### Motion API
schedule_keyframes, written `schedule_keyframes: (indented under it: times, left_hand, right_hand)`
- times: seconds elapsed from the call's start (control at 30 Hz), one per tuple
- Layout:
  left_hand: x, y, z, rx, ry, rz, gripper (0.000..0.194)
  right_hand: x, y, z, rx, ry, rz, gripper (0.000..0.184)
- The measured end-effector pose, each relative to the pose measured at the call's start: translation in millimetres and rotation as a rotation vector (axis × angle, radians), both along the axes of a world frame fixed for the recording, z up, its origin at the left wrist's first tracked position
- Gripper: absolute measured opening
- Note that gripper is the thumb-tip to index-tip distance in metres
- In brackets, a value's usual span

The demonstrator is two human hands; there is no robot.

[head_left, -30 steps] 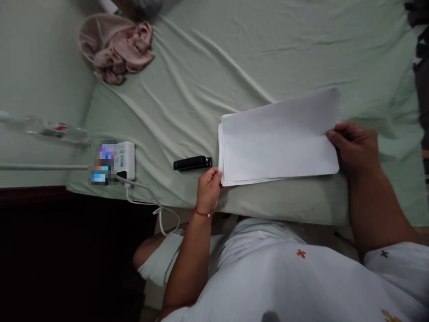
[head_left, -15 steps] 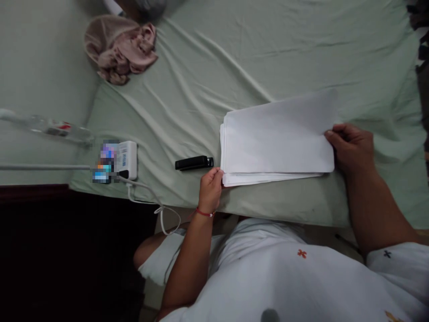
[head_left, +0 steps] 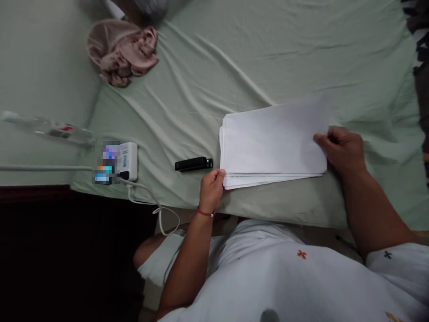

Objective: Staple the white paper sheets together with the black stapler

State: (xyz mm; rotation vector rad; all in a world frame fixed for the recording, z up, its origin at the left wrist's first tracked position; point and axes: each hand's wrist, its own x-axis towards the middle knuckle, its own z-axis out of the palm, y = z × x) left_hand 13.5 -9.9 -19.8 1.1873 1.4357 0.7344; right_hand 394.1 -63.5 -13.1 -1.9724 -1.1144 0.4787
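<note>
A stack of white paper sheets [head_left: 268, 147] lies on a pale green bed sheet [head_left: 234, 58] near its front edge. My left hand [head_left: 210, 190] pinches the stack's near left corner with closed fingers. My right hand [head_left: 342, 150] grips the right end of the top sheets, thumb on top, and those sheets are lifted slightly off the rest. A black stapler [head_left: 193, 164] lies just left of the stack, a little beyond my left hand.
A white charger block [head_left: 125, 161] with a white cable [head_left: 150, 201] sits at the bed's left corner. A crumpled pink cloth [head_left: 122, 51] lies at the far left. A clear plastic bottle [head_left: 50, 129] rests left of the bed.
My right hand has slid left along the stack, pushing the top sheets down and inward. The raised far right corner of the paper has dropped. The left hand has stayed put.
</note>
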Motion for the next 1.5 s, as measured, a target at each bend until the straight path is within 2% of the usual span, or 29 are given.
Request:
schedule_keyframes:
  times: [0.13,0.33,0.5,0.73,0.87,1.0,1.27,1.4,1.5]
  left_hand:
    - [2.1,0.0,0.1,-0.01,-0.05,0.017,0.04]
    - [0.7,-0.7,-0.8,-0.018,-0.062,0.005,0.041]
    - [-1.3,0.0,-1.1,-0.036,-0.048,0.0,0.044]
    - [9.8,-1.9,18.3,-0.077,-0.161,0.02,0.059]
    - [15.9,3.0,26.7,-0.052,-0.139,0.04,0.064]
    - [16.0,16.8,23.3,0.015,-0.036,0.081,0.056]
    - [29.3,41.4,20.1,0.028,0.222,0.021,0.037]
    - [34.0,39.8,23.2,0.093,0.109,-0.052,0.033]
    - [35.2,33.6,31.7,0.224,-0.015,-0.01,0.034]
  right_hand:
    - [-3.7,0.0,1.4,0.052,-0.038,-0.036,0.041]
    - [-2.0,1.1,-2.5,0.106,-0.015,-0.134,0.039]
    - [-0.9,0.7,-2.8,0.132,0.008,-0.138,0.031]
    - [-1.8,-3.1,-1.4,0.114,0.069,-0.078,0.025]
    - [-1.9,-4.3,-3.2,0.115,0.101,-0.07,0.021]
    - [-2.6,-4.6,-2.5,0.117,0.128,-0.07,0.021]
    - [-5.7,-5.5,-0.2,0.108,0.114,-0.005,0.025]
    - [-7.2,-5.5,-0.7,0.092,0.119,-0.004,0.023]
    - [-6.1,-4.4,-2.8,0.143,0.098,-0.008,0.015]
